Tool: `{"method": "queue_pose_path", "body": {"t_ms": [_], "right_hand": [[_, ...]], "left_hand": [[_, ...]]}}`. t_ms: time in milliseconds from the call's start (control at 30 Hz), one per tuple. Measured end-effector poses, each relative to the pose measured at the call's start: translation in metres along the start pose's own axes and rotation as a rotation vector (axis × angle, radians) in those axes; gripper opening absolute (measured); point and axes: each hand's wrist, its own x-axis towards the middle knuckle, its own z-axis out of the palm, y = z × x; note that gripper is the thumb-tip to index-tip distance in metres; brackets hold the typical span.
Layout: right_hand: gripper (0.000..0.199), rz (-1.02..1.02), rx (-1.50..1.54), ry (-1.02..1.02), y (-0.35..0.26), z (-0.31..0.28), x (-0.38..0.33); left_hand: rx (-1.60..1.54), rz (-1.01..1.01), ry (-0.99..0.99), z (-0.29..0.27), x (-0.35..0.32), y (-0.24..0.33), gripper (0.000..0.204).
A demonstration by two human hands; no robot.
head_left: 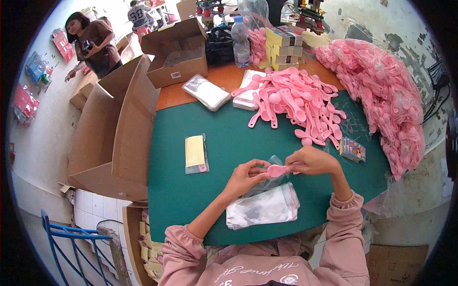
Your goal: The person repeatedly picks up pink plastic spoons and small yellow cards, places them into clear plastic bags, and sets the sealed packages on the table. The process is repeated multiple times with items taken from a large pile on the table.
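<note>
My right hand (312, 160) is closed round the handle of a pink plastic spoon (275, 171), its bowl pointing left. My left hand (244, 180) pinches a transparent plastic bag (273, 184) beside the bowl; whether the bowl is inside the bag, I cannot tell. Just below the hands lies a stack of transparent bags (262, 207) on the green tabletop (174, 205). To the left is a bag with a yellow card and a pink handle end (194, 151). A heap of pink spoons (291, 97) lies beyond my hands, and small colourful cards (352, 149) sit to the right.
A large plastic sack of pink spoons (381, 86) lines the right edge. Open cardboard boxes (136, 128) stand at left. Farther back are a water bottle (241, 43), stacked yellow cards (284, 45) and wrapped bag packs (206, 92). A person (93, 43) stands at far left.
</note>
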Motion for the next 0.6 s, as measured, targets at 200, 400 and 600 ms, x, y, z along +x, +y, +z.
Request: {"method": "queue_pose_path", "body": {"t_ms": [200,400,600], "right_hand": [[0.017,-0.024,0.011,0.115,0.0,0.003,0.004],[0.015,0.105,0.45,0.536,-0.009,0.032,0.002],[0.01,0.137,0.617,0.632,-0.01,0.051,0.0]], "left_hand": [[0.006,0.057,-0.119,0.0,0.003,0.001,0.031],[-0.141,0.023,-0.119,-0.004,-0.001,0.008,0.033],[-0.272,-0.008,-0.155,0.004,-0.003,0.012,0.038]]}}
